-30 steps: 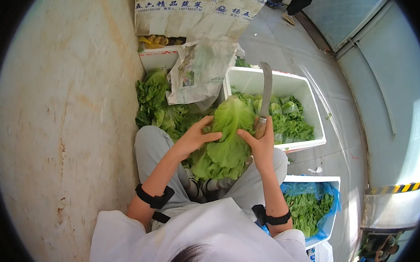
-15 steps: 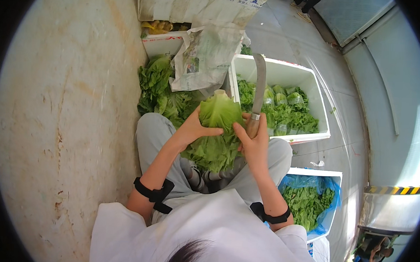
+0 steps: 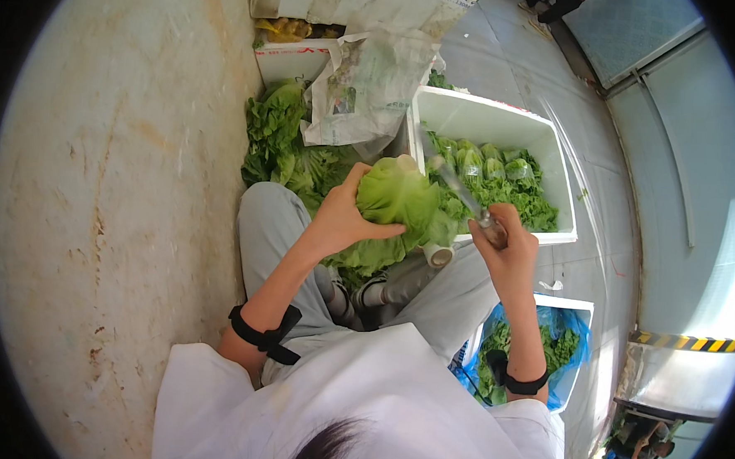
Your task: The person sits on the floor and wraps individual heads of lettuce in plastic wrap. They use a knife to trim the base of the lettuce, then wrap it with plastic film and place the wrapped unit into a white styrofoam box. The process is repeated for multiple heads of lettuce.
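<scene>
Head view, as I see it remotely: one lettuce (image 3: 392, 199), long axis seven to one o'clock, gripped by the nearer left hand (image 3: 343, 213), at ten o'clock from the right hand (image 3: 513, 250), which clasps a knife (image 3: 466, 195) pointing, blurred, toward eleven.

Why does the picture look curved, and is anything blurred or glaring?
Head view: the fisheye lens bends straight edges and leaves black corners; head view: the knife has a smeared blade, probably motion blur; head view: bright light streaks the floor and washes out part of the pale wall at right.
</scene>
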A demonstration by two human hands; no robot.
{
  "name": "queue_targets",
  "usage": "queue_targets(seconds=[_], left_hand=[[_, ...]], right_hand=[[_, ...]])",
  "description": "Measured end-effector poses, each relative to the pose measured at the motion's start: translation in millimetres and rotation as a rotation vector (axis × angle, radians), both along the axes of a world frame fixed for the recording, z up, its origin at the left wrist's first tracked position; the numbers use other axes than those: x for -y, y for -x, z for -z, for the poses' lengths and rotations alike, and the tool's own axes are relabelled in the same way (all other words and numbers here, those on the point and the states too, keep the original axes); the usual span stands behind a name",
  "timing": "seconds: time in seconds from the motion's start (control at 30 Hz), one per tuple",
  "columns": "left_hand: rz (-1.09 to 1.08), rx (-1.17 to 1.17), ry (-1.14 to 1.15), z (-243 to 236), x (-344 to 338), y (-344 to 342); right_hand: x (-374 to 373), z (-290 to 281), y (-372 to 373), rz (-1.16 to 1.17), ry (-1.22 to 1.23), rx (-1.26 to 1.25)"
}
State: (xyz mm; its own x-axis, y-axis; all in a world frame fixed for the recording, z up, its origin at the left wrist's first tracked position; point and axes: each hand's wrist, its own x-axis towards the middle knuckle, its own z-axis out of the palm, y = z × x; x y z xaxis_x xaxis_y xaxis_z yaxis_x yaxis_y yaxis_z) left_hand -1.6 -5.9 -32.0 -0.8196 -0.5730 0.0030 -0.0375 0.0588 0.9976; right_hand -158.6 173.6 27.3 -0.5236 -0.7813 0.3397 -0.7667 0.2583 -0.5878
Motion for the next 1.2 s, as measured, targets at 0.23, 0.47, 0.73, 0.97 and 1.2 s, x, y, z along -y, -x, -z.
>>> queue_targets(seconds=[0.23,0.47,0.73,0.97,1.2], left_hand=[[-0.095,0.207,0.293,-4,-5,-7],[-0.153,0.305,0.407,-10,-7,-11],[-0.172,0.294,0.396,-8,-6,-12],[-0.306,0.273,0.549,-1,-16,-11],[-0.367,0.235,0.491,-2,-10,-16]], right_hand=[[14,-1,-3,-0.164,-0.117,-0.161],[26,5,1,-0.169,-0.224,-0.268],[31,12,3,-0.176,-0.227,-0.317],[40,10,-8,-0.167,-0.241,-0.288],[52,2,-15,-0.177,-0.286,-0.26]])
